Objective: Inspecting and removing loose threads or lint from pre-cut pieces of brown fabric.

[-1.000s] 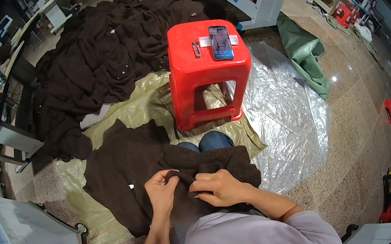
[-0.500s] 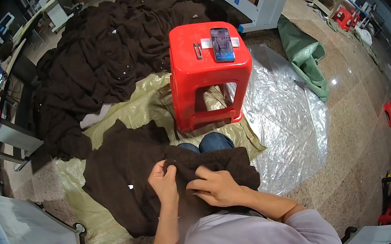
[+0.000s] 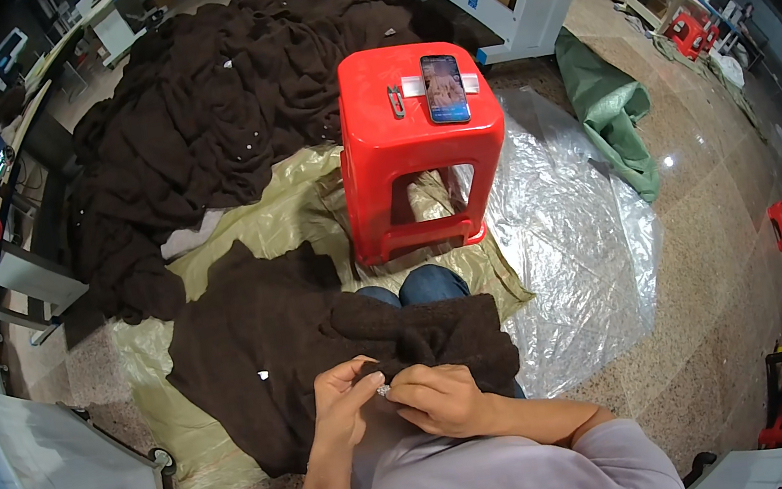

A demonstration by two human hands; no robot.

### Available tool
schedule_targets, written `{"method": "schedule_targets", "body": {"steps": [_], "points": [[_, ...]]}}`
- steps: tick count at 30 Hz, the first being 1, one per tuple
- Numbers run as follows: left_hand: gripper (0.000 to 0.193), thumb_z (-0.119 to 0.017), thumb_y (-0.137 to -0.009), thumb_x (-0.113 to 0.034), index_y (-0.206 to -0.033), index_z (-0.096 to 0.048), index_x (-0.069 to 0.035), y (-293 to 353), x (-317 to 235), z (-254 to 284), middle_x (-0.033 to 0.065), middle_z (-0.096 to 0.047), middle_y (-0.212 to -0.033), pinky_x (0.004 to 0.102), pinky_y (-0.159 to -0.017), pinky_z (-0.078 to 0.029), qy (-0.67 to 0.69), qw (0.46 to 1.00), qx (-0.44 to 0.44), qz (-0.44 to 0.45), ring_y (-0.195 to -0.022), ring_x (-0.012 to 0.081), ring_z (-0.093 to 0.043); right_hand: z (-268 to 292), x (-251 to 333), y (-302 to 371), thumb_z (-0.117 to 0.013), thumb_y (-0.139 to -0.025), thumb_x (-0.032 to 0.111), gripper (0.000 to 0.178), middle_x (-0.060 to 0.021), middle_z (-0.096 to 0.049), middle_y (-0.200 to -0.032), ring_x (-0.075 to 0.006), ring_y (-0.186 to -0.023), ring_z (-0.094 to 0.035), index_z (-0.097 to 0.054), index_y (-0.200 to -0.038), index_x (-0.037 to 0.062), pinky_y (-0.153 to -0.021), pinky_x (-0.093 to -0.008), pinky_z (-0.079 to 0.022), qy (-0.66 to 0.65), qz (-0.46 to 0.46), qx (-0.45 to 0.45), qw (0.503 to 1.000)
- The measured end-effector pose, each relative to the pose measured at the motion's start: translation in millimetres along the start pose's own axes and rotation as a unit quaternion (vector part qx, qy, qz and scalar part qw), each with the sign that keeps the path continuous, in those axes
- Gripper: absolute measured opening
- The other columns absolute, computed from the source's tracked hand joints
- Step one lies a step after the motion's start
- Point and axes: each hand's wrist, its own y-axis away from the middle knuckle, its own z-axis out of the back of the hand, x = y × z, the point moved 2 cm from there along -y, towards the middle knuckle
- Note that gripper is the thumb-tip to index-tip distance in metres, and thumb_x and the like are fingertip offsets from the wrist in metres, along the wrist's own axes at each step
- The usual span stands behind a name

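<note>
A dark brown knitted garment (image 3: 253, 336) is spread over my lap and the sheet in front of me. My left hand (image 3: 342, 406) pinches a bit of its fabric between thumb and fingers. Close against it, my right hand (image 3: 443, 401) is closed with its fingers curled at the same spot. Between the fingertips shows a small silvery, whitish piece (image 3: 383, 389), too small to name for sure; the right fingers seem to grip it. A small white tag-like bit (image 3: 264, 375) lies on the garment to the left.
Ahead stands a red plastic stool (image 3: 422, 149) bearing a lit phone (image 3: 445, 90) and small thread snips (image 3: 396, 102). Behind it lies a large heap of brown garments (image 3: 189, 113). Clear plastic sheeting (image 3: 576, 267) covers floor on the right; a wheeled grey cart (image 3: 83, 483) is at left.
My left hand has come down and right with the pinched cloth, meeting my right hand. My right fingers have closed in, and the small silvery piece now shows between them.
</note>
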Motion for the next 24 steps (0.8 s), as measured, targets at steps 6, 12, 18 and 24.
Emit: {"method": "schedule_targets", "body": {"steps": [6,12,18,24], "points": [[0.011,-0.064,-0.086,0.002,-0.097,-0.067,0.004,5.5,1.0,0.0,0.0053,-0.066,-0.091,0.0204,-0.074,-0.046,0.04,0.999,0.009,-0.008,-0.081,0.0087,-0.06,-3.7,-1.0,-0.2,-0.075,-0.065,0.001,0.031,-0.0062,-0.064,-0.088,-0.02,-0.065,-0.065,-0.067,-0.094,0.0049,-0.054,-0.0295,-0.051,0.066,0.014,-0.046,0.997],[0.012,-0.064,-0.088,0.006,-0.099,-0.067,0.005,9.5,6.5,0.0,0.0064,-0.068,-0.091,0.0224,-0.077,-0.05,0.006,0.997,-0.045,-0.067,-0.083,0.0109,-0.064,-4.8,-4.6,0.9,-0.077,-0.058,-0.001,0.041,-0.0075,-0.064,-0.089,-0.0223,-0.07,-0.066,-0.066,-0.097,0.005,-0.056,-0.0311,-0.052,0.107,0.001,-0.026,0.994],[0.013,-0.065,-0.087,0.01,-0.099,-0.066,0.007,8.5,5.0,8.1,0.0074,-0.068,-0.092,0.0241,-0.079,-0.053,-0.105,0.983,-0.036,-0.149,-0.084,0.011,-0.064,2.4,-17.7,-14.8,-0.072,-0.071,-0.001,0.029,-0.0099,-0.062,-0.09,-0.0252,-0.084,-0.065,-0.064,-0.098,0.0041,-0.072,-0.0319,-0.051,-0.114,-0.237,0.096,0.96],[0.014,-0.062,-0.088,0.012,-0.1,-0.065,0.006,5.1,6.2,10.6,0.0079,-0.068,-0.093,0.0241,-0.08,-0.053,-0.169,0.977,0.03,-0.123,-0.086,0.0109,-0.064,13.4,-33.5,-26.5,-0.07,-0.08,0.011,0.02,-0.0152,-0.063,-0.075,-0.0278,-0.066,-0.061,-0.06,-0.094,0.0012,-0.063,-0.0378,-0.047,-0.161,-0.285,0.235,0.915]]}}
